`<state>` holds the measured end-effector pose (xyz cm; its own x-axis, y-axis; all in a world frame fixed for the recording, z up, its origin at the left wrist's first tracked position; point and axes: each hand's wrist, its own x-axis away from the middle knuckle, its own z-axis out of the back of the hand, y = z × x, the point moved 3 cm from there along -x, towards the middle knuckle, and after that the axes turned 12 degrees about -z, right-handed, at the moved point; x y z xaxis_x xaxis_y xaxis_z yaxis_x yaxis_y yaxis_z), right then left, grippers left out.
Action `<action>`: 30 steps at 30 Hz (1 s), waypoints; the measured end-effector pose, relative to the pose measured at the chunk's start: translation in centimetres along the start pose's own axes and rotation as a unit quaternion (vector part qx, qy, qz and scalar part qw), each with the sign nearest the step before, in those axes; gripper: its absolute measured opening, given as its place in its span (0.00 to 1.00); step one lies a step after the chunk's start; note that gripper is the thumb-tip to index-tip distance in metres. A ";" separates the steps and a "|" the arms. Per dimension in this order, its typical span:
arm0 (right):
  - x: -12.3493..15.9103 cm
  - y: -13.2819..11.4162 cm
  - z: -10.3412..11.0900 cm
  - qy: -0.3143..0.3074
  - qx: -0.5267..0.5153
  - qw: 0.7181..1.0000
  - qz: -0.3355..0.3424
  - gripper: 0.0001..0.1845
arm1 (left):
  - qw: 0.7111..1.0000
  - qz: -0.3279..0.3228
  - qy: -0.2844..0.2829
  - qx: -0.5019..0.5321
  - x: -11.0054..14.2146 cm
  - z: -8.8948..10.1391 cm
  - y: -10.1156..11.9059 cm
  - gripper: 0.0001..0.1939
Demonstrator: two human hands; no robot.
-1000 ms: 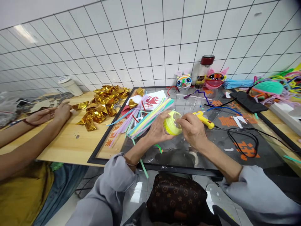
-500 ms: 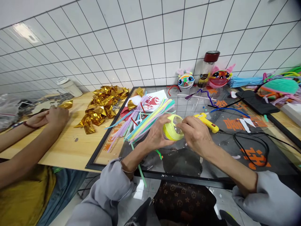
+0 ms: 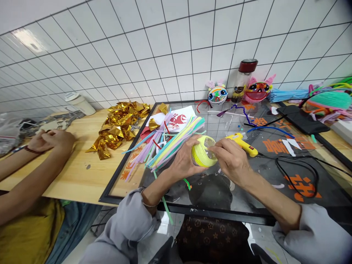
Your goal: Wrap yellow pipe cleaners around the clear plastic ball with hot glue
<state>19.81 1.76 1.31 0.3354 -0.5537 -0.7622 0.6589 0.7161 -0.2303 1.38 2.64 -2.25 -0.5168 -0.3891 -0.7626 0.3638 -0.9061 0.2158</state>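
Observation:
My left hand [image 3: 184, 158] is wrapped around a round clear plastic shell [image 3: 209, 143] wound with fuzzy yellow pipe cleaner [image 3: 198, 155]. Its open, see-through side is tilted up toward my right hand [image 3: 230, 154]. The right fingers are pinched together at the shell's right edge, and whatever lies between their tips is hidden. A yellow glue gun [image 3: 243, 143] lies just beyond the right hand. Behind the left hand is a bundle of pastel pipe cleaners [image 3: 170, 146].
A co-worker's hands [image 3: 52, 141] rest together at left, near crumpled gold foil pieces [image 3: 118, 124]. Along the wall stand a decorated round face [image 3: 217, 94], a bottle [image 3: 238, 86] and a pink eared face [image 3: 257, 90]. The glue gun's black cord [image 3: 295, 157] loops rightward across the dark glass panel.
The shell has turned slightly in my left hand, with my right fingers still at its edge. The co-worker's hands have shifted left, and the gold piece beside them is out of sight.

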 end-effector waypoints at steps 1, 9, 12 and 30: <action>0.0 0.0 0.0 0.001 0.003 1.000 0.000 0.14 | 1.000 0.000 -0.002 0.000 0.0 0.0 0.0 0.45; -0.1 -0.3 0.2 0.011 0.014 1.000 0.002 0.14 | 1.000 -0.025 -0.001 -0.007 -0.4 0.2 0.2 0.40; -0.1 -0.3 0.2 0.010 0.015 1.000 0.001 0.14 | 1.000 -0.023 -0.002 -0.011 -0.5 0.2 0.2 0.39; 0.1 -0.2 0.0 0.020 0.016 1.000 -0.001 0.14 | 1.000 -0.019 -0.012 -0.020 -0.3 0.1 0.3 0.39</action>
<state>19.71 1.59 1.21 0.3066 -0.5377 -0.7854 0.6807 0.7006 -0.2139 1.57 2.47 -1.86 -0.5480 -0.3595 -0.7553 0.3749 -0.9127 0.1624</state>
